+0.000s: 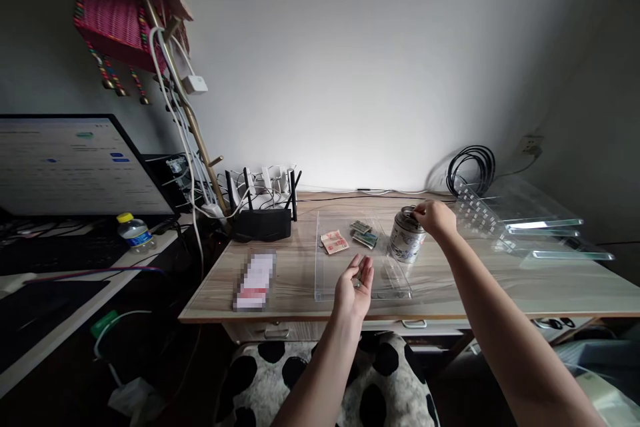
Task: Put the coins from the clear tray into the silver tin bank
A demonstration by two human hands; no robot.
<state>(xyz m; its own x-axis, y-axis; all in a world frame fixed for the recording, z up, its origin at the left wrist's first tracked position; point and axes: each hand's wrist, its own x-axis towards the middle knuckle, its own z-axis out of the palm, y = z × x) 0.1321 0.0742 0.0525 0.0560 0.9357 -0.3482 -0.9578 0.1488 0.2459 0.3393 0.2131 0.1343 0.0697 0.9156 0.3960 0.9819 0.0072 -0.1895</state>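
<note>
My left hand (356,287) is held palm up over the front of a clear acrylic tray (325,280), cupping a few coins (357,281). My right hand (434,217) is closed in a pinch at the top of a white and blue patterned tin can (405,240) that stands on the tray's right side. What the fingers pinch is too small to name. A folded red banknote (334,241) and a few folded green banknotes (364,233) lie in the tray behind my left hand.
A black router (261,220) and a power strip sit at the desk's back left. A blurred red and white packet (255,280) lies front left. Clear acrylic trays (530,227) and a coiled black cable (470,170) are at the right. A monitor (75,163) and a bottle (134,232) stand on the left desk.
</note>
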